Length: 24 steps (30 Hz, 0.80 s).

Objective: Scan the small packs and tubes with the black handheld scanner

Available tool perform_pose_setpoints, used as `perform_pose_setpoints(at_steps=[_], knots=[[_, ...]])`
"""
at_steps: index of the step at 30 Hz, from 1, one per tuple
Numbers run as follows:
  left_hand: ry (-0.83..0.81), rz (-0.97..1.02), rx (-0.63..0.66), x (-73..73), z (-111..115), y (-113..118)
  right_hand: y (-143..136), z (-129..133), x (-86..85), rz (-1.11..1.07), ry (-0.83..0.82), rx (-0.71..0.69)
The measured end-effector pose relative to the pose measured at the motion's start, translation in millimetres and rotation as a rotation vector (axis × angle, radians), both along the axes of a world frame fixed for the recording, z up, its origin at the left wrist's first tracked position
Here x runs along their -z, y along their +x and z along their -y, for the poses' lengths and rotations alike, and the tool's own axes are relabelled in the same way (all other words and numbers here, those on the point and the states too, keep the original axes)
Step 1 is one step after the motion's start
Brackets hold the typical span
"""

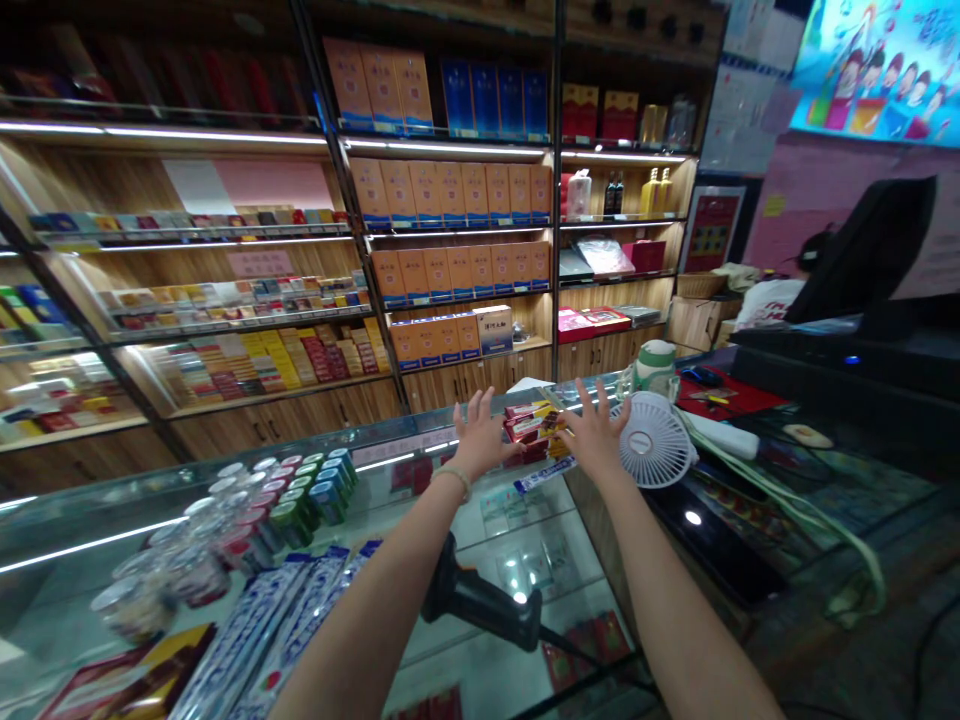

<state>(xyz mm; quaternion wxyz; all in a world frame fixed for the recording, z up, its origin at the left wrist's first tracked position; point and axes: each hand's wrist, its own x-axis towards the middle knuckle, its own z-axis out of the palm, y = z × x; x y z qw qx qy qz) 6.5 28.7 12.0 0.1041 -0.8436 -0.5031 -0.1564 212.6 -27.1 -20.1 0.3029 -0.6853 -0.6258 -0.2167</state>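
Note:
Both my arms reach out over a glass display counter (420, 560). My left hand (480, 440) has its fingers spread and stands just left of a small pile of red and yellow snack packets (529, 425). On the pile's right side is my right hand (594, 432), its fingers also apart, the thumb side close to the packets; whether it touches them I cannot tell. One blue and white stick packet (544, 476) lies just in front of the pile. Below my hands a black barcode scanner (487, 605) rests on the glass, partly behind my left forearm.
Rows of small tubs (202, 540) and green and blue canisters (322, 485) stand left, near long blue and white packets (262, 620). A white fan (656, 440), a green-lidded bottle (656, 368) and a black monitor (862, 250) are right. Stocked shelves (457, 270) line the back.

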Motion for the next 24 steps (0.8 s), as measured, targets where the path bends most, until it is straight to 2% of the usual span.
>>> perform_pose_setpoints(at_steps=[6, 14, 24], knots=[[-0.045, -0.047, 0.044, 11.6, -7.5, 11.4, 2.5, -2.0, 5.7, 0.033, -0.116, 0.003], [-0.072, -0.092, 0.058, 14.7, -8.7, 17.8, 3.0, -2.8, 6.3, 0.043, -0.199, 0.021], [0.075, -0.127, 0.113, 17.0, -9.1, 21.5, 6.6, -7.1, 12.8, 0.056, -0.170, 0.007]])
